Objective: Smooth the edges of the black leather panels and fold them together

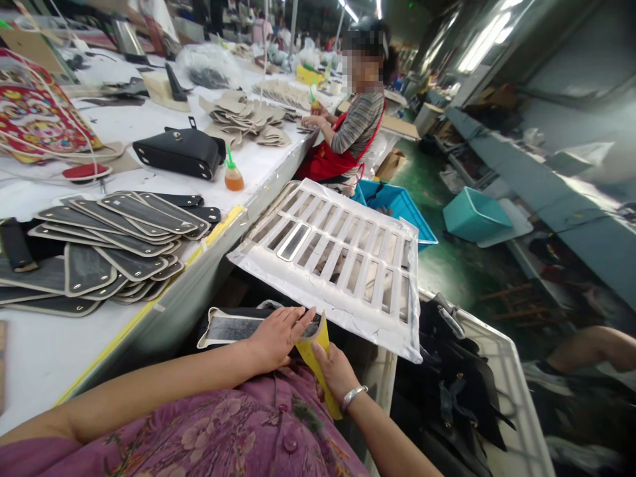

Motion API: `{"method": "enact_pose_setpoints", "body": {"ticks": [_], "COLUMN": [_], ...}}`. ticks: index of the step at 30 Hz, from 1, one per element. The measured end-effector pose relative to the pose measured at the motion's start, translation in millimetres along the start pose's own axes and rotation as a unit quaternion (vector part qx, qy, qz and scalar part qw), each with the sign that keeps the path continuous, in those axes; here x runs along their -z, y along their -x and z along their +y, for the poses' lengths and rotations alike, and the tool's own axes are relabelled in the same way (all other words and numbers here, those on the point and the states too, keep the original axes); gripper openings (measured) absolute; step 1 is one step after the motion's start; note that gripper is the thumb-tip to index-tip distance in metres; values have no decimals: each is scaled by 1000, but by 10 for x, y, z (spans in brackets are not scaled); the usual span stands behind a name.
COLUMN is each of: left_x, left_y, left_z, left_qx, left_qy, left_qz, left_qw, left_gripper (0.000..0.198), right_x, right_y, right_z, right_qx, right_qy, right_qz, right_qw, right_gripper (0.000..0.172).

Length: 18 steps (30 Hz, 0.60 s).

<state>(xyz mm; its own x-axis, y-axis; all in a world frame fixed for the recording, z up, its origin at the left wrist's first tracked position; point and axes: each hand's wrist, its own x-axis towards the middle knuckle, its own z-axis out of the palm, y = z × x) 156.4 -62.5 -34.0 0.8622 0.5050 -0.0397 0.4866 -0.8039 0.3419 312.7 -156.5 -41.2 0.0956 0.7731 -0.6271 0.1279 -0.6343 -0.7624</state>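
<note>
My left hand [279,336] lies flat with fingers stretched over a dark panel with a cream edge [233,328], close to my lap. Its fingertips reach the top of a yellow strip [318,361], whose upper end curls; I cannot tell what the strip is made of. My right hand [338,374], with a silver bangle at the wrist, is closed round this strip, thumb on its near face. Part of the panel is hidden under my left hand. Just beyond stands a white slatted rack [342,248] with one small grey-and-white piece [294,242] on it.
Stacked dark panels [134,225] lie on the white table at left, near a black bag [179,151] and a glue bottle [233,173]. A co-worker in a red apron [342,142] sits ahead. Blue bins [420,228] and a crate of black pieces [517,377] stand right.
</note>
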Motion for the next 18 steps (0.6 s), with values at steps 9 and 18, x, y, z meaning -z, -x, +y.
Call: {"method": "enact_pose_setpoints", "body": {"ticks": [9, 18], "left_x": [-64, -196], "left_y": [20, 17], "left_z": [35, 42], "left_qx": [3, -5], "left_qy": [-13, -60], "left_qz": [6, 48], "left_qw": [1000, 997], "left_gripper": [106, 83], "right_x": [215, -137], "right_y": [248, -380], "right_z": [-214, -290], "right_qx": [222, 232], "right_qy": [-386, -408], "right_qz": [187, 313], "right_qw": [875, 826], "right_gripper": [28, 36]}}
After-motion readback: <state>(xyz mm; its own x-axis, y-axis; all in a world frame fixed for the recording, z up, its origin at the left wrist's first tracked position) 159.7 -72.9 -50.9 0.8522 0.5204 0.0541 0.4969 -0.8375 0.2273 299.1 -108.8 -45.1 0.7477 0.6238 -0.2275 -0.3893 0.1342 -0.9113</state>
